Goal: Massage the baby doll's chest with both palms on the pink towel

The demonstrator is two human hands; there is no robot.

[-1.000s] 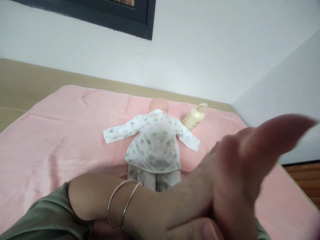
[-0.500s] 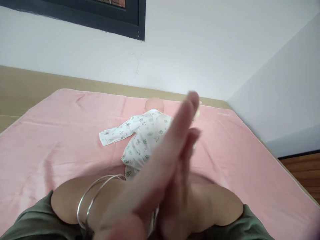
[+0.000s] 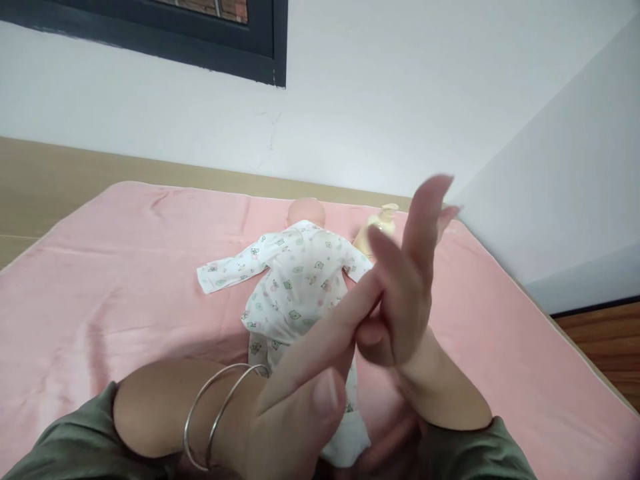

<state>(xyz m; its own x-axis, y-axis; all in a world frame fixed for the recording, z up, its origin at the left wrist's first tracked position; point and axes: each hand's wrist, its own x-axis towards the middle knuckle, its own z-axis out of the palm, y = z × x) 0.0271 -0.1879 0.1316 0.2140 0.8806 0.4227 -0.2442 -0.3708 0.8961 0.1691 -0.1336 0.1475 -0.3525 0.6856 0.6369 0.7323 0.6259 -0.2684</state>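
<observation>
My left hand (image 3: 315, 387), with two silver bangles (image 3: 220, 413) at its wrist, is open. Its straight fingers lie against the palm side of my right hand (image 3: 413, 293). The right hand is tilted up, fingers stretched and a little bent back, slightly blurred. Neither hand holds any object. Beyond and below them lies a baby doll (image 3: 306, 212) in a white printed suit (image 3: 295, 287), arms spread out to the sides. My hands and forearms hide part of its lower body and its arm on the right. Behind my right fingers is a cream-coloured pump bottle (image 3: 384, 220), partly covered.
Under the doll spreads a pink mat (image 3: 165, 267) with some creases, on a light wooden surface (image 3: 30, 173). A white wall (image 3: 375, 100) with a dark window frame (image 3: 270, 60) stands at the back. Brown wood (image 3: 605, 347) shows at the right.
My palms were pressed together, pointing up. Now the right hand has slid forward and to the right past the left fingers. The bottle and the doll's right-side sleeve have come into sight.
</observation>
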